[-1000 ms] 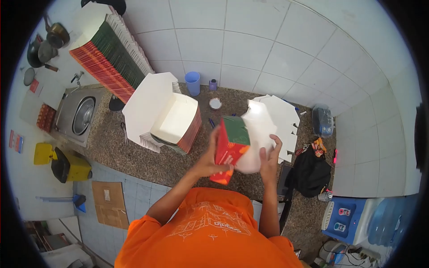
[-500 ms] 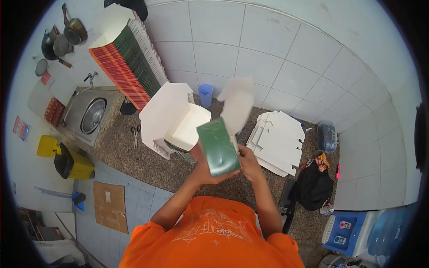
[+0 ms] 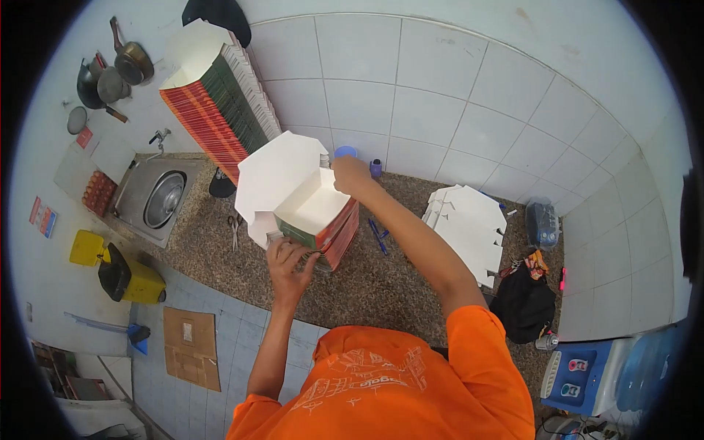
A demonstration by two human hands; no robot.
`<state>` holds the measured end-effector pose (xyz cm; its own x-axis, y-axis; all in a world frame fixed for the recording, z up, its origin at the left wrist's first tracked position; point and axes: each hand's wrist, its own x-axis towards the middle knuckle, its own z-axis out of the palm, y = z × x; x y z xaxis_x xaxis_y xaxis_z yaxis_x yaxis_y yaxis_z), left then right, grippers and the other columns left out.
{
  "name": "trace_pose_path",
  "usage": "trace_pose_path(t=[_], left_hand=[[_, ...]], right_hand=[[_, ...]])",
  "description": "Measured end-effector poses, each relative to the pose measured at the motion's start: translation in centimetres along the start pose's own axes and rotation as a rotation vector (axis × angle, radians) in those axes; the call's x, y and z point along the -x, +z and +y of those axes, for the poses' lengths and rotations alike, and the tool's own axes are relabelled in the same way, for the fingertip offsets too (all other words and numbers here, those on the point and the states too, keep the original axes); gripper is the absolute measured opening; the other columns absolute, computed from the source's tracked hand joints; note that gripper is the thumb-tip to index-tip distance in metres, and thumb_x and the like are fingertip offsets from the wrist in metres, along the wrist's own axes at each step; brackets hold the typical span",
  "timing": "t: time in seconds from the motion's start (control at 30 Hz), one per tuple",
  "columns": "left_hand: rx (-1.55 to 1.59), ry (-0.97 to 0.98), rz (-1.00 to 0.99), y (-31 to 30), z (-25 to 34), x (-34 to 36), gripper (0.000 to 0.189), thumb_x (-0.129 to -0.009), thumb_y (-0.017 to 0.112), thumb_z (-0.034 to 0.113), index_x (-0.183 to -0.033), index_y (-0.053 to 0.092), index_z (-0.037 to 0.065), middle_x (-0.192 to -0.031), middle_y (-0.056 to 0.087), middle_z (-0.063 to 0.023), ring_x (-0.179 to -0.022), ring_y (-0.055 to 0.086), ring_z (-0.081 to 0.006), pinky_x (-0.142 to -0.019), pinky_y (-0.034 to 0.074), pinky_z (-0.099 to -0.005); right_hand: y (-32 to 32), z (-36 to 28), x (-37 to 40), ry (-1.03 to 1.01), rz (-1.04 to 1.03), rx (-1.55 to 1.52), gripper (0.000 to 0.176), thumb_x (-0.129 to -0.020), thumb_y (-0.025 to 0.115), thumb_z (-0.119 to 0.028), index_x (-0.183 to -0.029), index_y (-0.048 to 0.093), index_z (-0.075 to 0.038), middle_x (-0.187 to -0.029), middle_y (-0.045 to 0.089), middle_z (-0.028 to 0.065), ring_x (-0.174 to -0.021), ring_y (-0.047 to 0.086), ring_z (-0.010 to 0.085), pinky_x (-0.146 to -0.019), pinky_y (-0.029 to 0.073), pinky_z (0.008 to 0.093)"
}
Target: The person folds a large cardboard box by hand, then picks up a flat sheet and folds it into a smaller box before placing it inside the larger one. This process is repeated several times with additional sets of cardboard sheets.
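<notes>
A white-lined carton box [image 3: 314, 202] with green and red outer walls sits open on a short stack of similar cartons [image 3: 339, 246]. Its white lid flaps [image 3: 279, 170] fan out towards the back left. My right hand [image 3: 352, 177] is closed over the box's far right rim, its fingertips partly hidden. At the near left corner of the stack, my left hand [image 3: 287, 265] touches the cartons with its fingers and thumb apart.
A tall leaning stack of nested cartons [image 3: 220, 103] stands behind on the left. Flat white carton blanks [image 3: 469, 227] lie to the right. Scissors [image 3: 235, 231], a blue pen [image 3: 380, 238], a blue cup [image 3: 345, 152] and a small dark bottle [image 3: 375, 168] are on the counter.
The green carton box held in both hands is now down on the short stack, lid laid back. My right hand has moved up to the far rim, my left hand to the near left corner.
</notes>
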<state>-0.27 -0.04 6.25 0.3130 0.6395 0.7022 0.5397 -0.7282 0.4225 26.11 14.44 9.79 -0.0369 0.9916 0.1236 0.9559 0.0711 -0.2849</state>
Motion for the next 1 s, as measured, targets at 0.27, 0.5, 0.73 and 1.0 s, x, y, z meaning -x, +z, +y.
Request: trace_pose_path(t=[0.27,0.5,0.73,1.0], left_hand=[[-0.072,-0.038,-0.065,-0.6,1.1,-1.1,0.017,-0.073,0.088,0.024,-0.079,0.075,0.015,-0.087,0.070,0.0004,-0.117,0.055,-0.0289,-0.110,0.030,-0.0514],[-0.164,-0.089,-0.019,-0.7,2.2,-1.4,0.024,-0.072,0.086,0.029,-0.084,0.073,0.011,-0.102,0.064,-0.0076,-0.112,0.056,-0.0295,-0.107,0.027,-0.0561],[-0.052,-0.239,-0.072,0.1,-1.3,-0.2,0.059,-0.069,0.089,0.030,-0.116,0.063,0.005,-0.104,0.059,-0.0119,-0.095,0.061,-0.0319,-0.084,0.049,-0.0470],[-0.063,-0.466,-0.039,1.1,-0.9,0.3,0.073,-0.068,0.090,0.033,-0.132,0.061,0.011,-0.115,0.070,-0.0123,-0.102,0.071,-0.0327,-0.081,0.057,-0.0415]], right_hand=[[-0.4,-1.9,1.9,0.024,0.185,0.013,0.049,-0.077,0.078,-0.006,-0.121,0.056,0.001,-0.108,0.070,0.0260,-0.110,0.068,0.0424,-0.084,0.058,0.0504],[-4.7,-8.2,13.0,-0.336,-0.478,-0.193,0.032,-0.092,0.069,-0.030,-0.107,0.066,-0.002,-0.109,0.071,0.0186,-0.106,0.068,0.0382,-0.091,0.053,0.0492],[-3.4,-10.9,12.6,-0.275,-0.244,-0.066,0.027,-0.094,0.067,-0.027,-0.106,0.066,-0.002,-0.083,0.073,0.0175,-0.083,0.073,0.0408,-0.075,0.056,0.0547],[1.7,-13.3,10.4,-0.275,0.081,-0.141,0.022,-0.083,0.070,-0.020,-0.091,0.063,0.000,-0.074,0.072,0.0174,-0.070,0.074,0.0340,-0.061,0.057,0.0443]])
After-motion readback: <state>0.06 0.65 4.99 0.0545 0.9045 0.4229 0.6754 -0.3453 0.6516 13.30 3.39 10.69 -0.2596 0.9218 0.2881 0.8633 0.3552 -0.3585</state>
